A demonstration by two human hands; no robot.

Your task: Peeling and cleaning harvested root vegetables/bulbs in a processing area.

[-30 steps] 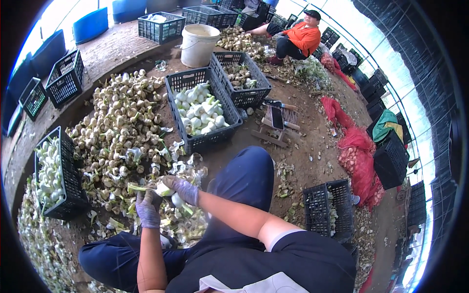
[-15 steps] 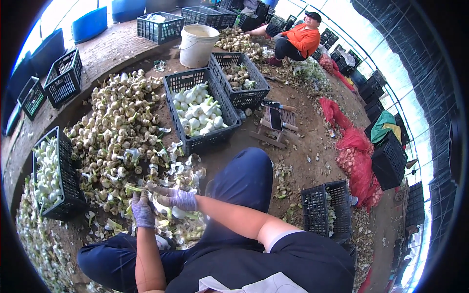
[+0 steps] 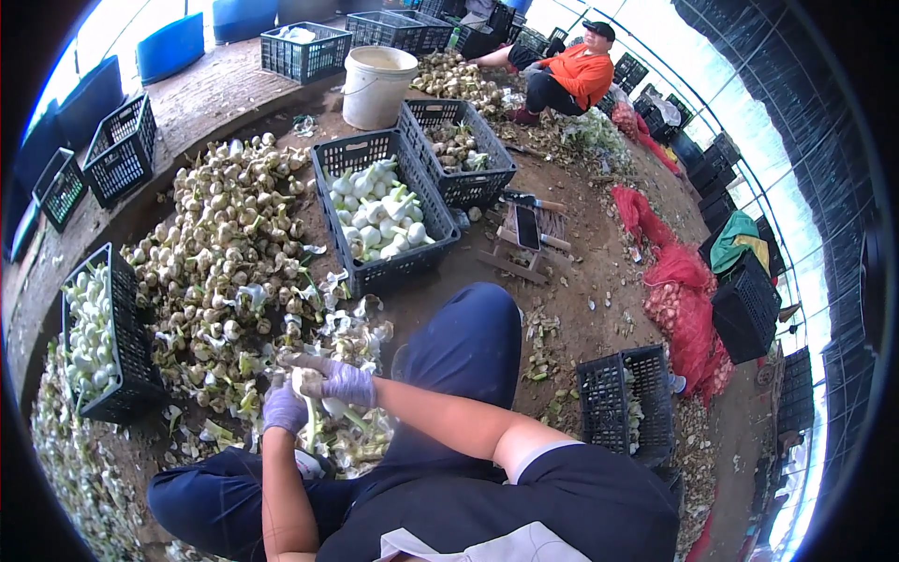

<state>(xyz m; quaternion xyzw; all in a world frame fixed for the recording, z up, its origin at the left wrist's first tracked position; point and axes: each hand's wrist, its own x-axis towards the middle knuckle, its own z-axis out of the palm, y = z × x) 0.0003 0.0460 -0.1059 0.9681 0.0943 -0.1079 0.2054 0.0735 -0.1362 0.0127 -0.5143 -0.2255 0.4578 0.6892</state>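
Both my hands wear thin purple gloves. My right hand (image 3: 342, 382) is closed on a pale garlic bulb (image 3: 307, 382) above loose peelings (image 3: 375, 436). Just left of it, my left hand (image 3: 286, 405) has curled fingers close to the bulb; what they grip is hard to make out. A heap of brown-skinned garlic (image 3: 225, 262) lies beyond them. A crate of trimmed white bulbs (image 3: 111, 333) stands left of the heap, another (image 3: 384, 265) ahead of my raised knee.
Another crate (image 3: 454, 189) adjoins a white bucket (image 3: 375, 94). A wooden stool (image 3: 510, 267) bears a phone (image 3: 527, 228). Red mesh sacks (image 3: 679, 290) and a crate (image 3: 609, 403) lie right. A person in orange (image 3: 571, 80) sits at the back. Blue barriers (image 3: 169, 51) line the left.
My left hand has moved slightly down, and the green stalk that projected above its fingers no longer shows. My right hand stays near it, turned slightly, with a pale bulb showing between its fingers.
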